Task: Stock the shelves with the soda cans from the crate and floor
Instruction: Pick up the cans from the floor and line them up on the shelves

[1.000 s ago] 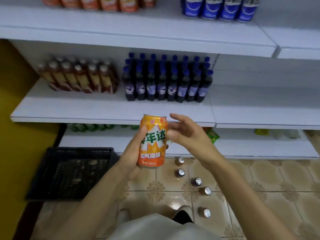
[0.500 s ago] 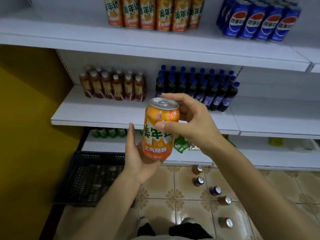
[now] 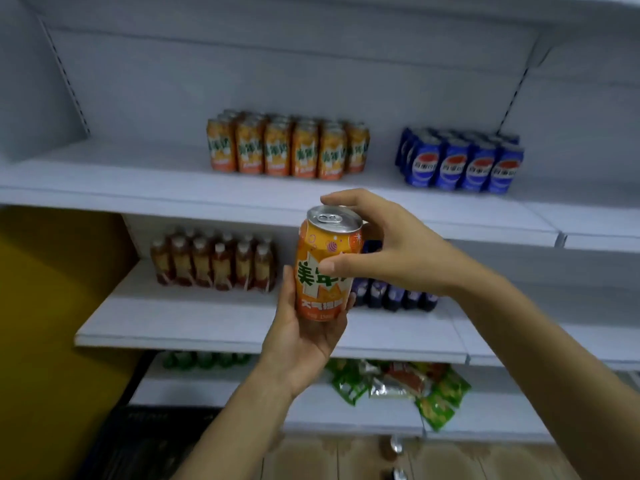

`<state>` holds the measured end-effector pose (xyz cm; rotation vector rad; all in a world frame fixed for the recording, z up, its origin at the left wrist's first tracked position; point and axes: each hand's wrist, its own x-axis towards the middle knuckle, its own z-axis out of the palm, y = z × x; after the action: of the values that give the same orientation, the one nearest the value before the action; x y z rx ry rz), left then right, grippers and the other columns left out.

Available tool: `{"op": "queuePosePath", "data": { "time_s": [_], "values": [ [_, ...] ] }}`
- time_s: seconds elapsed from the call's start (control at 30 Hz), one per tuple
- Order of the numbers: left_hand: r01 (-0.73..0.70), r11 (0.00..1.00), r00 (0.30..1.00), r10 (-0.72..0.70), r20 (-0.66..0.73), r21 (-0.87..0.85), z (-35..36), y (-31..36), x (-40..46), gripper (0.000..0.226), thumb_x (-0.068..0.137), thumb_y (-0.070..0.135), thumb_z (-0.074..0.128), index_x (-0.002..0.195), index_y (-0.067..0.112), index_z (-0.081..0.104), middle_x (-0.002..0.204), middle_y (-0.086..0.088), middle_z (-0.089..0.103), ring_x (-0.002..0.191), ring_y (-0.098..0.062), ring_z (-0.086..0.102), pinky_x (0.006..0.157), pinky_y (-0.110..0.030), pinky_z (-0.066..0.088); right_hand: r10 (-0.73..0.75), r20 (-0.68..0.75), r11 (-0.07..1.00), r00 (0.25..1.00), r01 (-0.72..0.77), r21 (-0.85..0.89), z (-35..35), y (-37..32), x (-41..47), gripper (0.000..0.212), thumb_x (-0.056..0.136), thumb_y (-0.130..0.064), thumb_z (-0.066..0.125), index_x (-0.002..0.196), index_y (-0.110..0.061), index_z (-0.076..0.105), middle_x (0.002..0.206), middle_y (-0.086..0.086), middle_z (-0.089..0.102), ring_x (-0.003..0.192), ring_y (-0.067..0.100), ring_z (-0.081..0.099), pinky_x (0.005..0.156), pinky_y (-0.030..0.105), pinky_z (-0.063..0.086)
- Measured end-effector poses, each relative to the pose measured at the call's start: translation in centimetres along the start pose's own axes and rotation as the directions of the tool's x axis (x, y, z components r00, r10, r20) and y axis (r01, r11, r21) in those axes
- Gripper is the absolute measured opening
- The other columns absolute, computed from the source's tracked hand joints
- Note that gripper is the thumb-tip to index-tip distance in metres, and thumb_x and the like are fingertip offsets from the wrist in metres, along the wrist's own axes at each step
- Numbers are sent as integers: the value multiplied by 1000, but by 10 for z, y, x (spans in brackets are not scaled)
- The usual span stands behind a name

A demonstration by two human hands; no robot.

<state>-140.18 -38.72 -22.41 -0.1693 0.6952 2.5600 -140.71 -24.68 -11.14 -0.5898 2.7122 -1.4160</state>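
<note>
Orange soda can (image 3: 323,268) sits upright between my hands, well below and in front of the shelf (image 3: 138,188) where its matching orange cans (image 3: 287,148) stand, blue cans (image 3: 462,161) beside them. My left hand (image 3: 304,336) cups its base and lower wall; my right hand (image 3: 391,251) pinches the upper wall — thumb in front, fingers behind the rim. It looks rigid, smooth, probably full and weighty, so I'd take it mid-wall — not by the lid.
</note>
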Motion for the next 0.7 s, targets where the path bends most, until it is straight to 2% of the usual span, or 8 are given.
{"op": "queuePosePath", "data": {
  "time_s": [0.13,0.33,0.47,0.53,0.57,0.63,0.67,0.7],
  "values": [
    [-49,997,997,46,64,51,46,7,33,60,68,55,57,105,10,68,102,-13,72,86,-26,70,67,-27,58,-20,-41,982,999,12,-187,-51,-21,18,76,67,-41,81,133,-32,45,128,-12,53,105,8,60,84,32,58],
    [-92,986,990,75,122,140,99,24,89,67,69,56,60,118,11,63,108,-11,70,98,-26,65,68,-27,59,55,-84,971,995,-73,-226,-109,-25,62,67,73,-27,80,129,-27,44,108,-4,57,91,15,65,71,36,61],
    [-164,875,983,109,146,456,108,51,146,51,89,60,41,115,20,61,110,-6,69,98,-23,67,74,-35,56,99,-133,972,986,-125,-198,-139,-10,103,62,73,-21,80,126,-22,46,100,-1,59,85,16,65,60,27,60],
    [-241,688,969,212,128,684,105,72,177,42,97,53,32,102,23,61,108,-3,67,99,-21,65,80,-37,54,118,-156,970,981,-148,-195,-152,6,124,61,74,-20,80,125,-22,47,100,0,59,86,18,65,61,27,59],
    [-295,520,945,283,165,801,101,84,193,38,100,48,33,99,22,62,107,-2,67,98,-20,64,82,-36,54,132,-165,966,977,-164,-198,-157,16,134,61,74,-20,80,125,-23,48,101,1,59,86,18,65,60,27,59],
    [-414,-58,832,380,403,909,88,114,230,24,99,36,46,104,21,63,104,4,65,98,-17,62,79,-28,51,172,-176,957,969,-207,-205,-164,38,158,62,73,-18,80,125,-23,47,104,2,59,87,19,65,63,30,60],
    [-421,-365,759,359,543,830,81,128,249,22,95,34,54,109,20,64,100,7,63,98,-16,60,74,-24,48,198,-178,949,964,-233,-210,-166,49,172,62,73,-17,80,125,-23,47,106,4,59,89,20,64,66,33,60],
    [-394,-594,705,294,645,701,77,143,268,26,92,35,59,112,20,65,99,7,62,98,-17,59,71,-24,44,221,-180,941,959,-258,-218,-167,60,186,62,73,-15,80,124,-23,47,109,5,58,91,21,64,70,36,61]
  ]
}}
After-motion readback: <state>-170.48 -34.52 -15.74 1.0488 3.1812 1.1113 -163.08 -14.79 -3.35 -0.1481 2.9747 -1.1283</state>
